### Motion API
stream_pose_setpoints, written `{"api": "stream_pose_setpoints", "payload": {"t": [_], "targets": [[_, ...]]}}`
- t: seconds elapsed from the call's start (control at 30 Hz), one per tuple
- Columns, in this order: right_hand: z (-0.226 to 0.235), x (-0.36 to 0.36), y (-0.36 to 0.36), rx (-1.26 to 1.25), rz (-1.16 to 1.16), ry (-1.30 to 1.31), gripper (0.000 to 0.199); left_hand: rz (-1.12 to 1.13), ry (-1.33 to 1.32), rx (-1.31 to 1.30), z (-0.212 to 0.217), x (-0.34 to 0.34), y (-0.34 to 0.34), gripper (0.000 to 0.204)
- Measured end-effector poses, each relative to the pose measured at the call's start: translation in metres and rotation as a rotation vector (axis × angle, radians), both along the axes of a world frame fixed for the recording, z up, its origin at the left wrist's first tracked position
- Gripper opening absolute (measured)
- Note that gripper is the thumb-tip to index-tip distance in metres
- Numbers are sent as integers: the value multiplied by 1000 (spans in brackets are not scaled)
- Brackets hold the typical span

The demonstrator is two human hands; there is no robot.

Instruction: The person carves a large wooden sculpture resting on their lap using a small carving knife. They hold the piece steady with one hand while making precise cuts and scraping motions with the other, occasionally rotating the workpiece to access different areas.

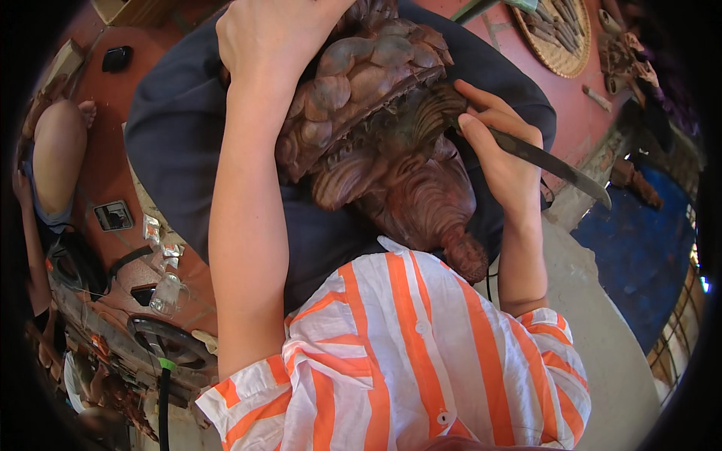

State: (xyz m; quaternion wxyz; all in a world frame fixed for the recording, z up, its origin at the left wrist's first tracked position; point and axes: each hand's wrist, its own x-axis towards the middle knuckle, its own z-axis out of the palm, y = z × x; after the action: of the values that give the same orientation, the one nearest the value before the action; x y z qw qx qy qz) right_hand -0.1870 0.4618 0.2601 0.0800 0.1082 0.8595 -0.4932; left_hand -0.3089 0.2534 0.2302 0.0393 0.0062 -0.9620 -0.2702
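A blade [553, 163] is clasped in the right grip [505, 143], a carving [421, 197] left of it. How the left grip [274, 34] is closed cannot be told.

Reddish-brown carving [421, 197], dark-blue cloth [177, 135], orange-and-white striped shirt [425, 353].

The left forearm [252, 173] is bared and stretched almost straight forward, over the left part of the dark cloth [177, 135]. The left hand [269, 34] is held toward the far edge of the dark cloth with its back turned upward; its fingertips are cut off from view. The right forearm [523, 255] is raised from a bent elbow. The right hand [513, 180] is held inside the right edge, turned inward, its thumb [475, 134] bent in a grip and its index finger [483, 99] extended.
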Motion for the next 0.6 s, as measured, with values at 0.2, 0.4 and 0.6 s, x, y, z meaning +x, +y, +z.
{"api": "stream_pose_setpoints", "payload": {"t": [0.2, 0.4, 0.6], "targets": [[-18, 18, 12, -174, 134, 119, 8, 3, 22, -28, -1, -1, -1, 40], [-28, 26, 7, -51, 194, 218, 9, -1, 0, -36, -6, -4, -2, 41], [-26, 19, 10, -128, 49, 128, 9, 6, 7, -49, -6, -4, -1, 41]]}}
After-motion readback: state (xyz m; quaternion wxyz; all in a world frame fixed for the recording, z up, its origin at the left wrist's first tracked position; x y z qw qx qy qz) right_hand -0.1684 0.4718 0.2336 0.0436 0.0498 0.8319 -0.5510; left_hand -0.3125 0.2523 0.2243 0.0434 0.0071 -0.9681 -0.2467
